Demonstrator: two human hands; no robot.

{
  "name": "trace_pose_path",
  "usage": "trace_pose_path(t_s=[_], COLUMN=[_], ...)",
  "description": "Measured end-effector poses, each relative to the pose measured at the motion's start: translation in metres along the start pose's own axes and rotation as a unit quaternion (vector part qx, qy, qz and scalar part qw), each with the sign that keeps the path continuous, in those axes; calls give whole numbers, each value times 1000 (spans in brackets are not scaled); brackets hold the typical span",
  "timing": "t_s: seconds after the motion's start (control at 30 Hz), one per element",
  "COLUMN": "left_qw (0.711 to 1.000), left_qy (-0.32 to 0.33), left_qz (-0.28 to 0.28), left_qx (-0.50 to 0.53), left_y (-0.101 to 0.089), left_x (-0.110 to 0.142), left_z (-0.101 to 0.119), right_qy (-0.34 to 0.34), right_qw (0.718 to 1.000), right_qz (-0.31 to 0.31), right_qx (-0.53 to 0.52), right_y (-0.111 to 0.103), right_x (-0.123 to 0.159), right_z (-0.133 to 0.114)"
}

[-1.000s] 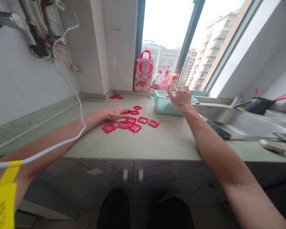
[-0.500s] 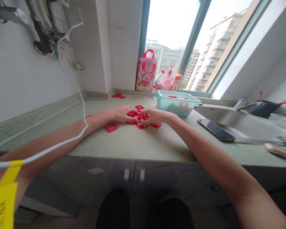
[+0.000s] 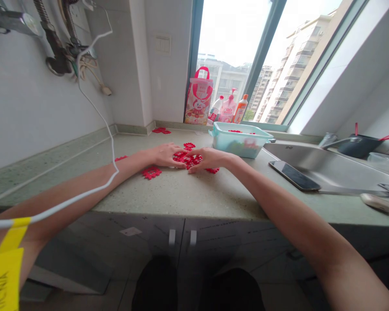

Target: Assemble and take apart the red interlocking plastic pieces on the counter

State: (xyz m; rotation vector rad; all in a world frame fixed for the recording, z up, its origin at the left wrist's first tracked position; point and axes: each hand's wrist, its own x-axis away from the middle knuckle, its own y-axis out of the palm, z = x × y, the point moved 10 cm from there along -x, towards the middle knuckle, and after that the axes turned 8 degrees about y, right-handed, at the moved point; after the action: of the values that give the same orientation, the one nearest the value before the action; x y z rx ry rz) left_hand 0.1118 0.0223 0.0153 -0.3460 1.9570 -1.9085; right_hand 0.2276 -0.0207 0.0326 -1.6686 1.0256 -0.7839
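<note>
On the head view I have both bare hands low on the speckled green counter [image 3: 181,194], palms down and close together. The left hand [image 3: 165,155] and right hand [image 3: 210,159] sit over a tight heap of red cut-outs [image 3: 188,160], with the fingertips of each hand on the heap and nearly meeting. The grip looks narrow, but I cannot tell whether either hand is actually pinching a piece.

More cut-outs lie apart from the heap: one just left of it beside the left wrist, one further left, one just far of it, one just right of it, and a small cluster far off against the wall. Beyond the right hand stands a teal tub [image 3: 241,149] with red pieces inside. On the far sill are a gift bag [image 3: 198,101] and bottles [image 3: 228,111]. To the right, a phone [image 3: 294,175] lies at the edge of the sink [image 3: 324,164]. A white cable [image 3: 95,110] runs across the left forearm.
</note>
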Motion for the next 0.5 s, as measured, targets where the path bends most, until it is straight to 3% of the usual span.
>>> trace_pose_path(t_s=[0.5], left_qw=[996], left_qy=[-2], left_qz=[73], left_qx=[43], left_y=[-9], left_x=[2], left_z=[-5], right_qy=[-120], right_qw=[988], right_qz=[97], right_qx=[-22], right_y=[-5], right_x=[-7], right_z=[-7])
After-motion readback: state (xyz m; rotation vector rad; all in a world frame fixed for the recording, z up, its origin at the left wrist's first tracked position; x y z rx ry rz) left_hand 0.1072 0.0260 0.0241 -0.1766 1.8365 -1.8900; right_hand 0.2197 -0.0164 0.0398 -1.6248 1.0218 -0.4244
